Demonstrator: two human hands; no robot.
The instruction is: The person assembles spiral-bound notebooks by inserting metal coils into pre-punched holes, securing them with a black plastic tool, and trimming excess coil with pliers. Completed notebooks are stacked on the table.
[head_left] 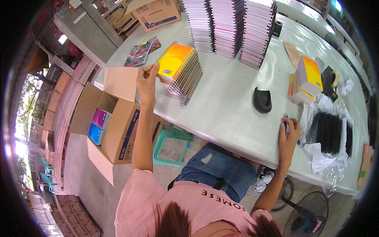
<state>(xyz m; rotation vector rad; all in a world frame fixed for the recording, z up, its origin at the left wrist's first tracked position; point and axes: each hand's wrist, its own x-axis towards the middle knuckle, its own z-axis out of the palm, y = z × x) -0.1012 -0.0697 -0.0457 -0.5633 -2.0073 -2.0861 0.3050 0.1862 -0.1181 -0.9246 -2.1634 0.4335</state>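
At the left corner of the table stands a stack of wire-bound notebooks (177,59) with yellow and orange covers, their coils facing right. My left hand (147,82) is closed in a pinch at the left edge of the upper notebooks. Over by the table's near right edge, my right hand (290,132) is wrapped round blue-handled pliers (286,117). Only their metal tip and bits of the handles show. A curved black plastic piece (262,100) lies on the table to the left of that hand.
Tall stacks of bound books (227,29) rise at the back. Unbound yellow-covered pads (310,77) and black binding coils (327,128) lie right. An open carton (122,130) with booklets stands left, near a green stool (171,146). A fan (306,217) stands below right.
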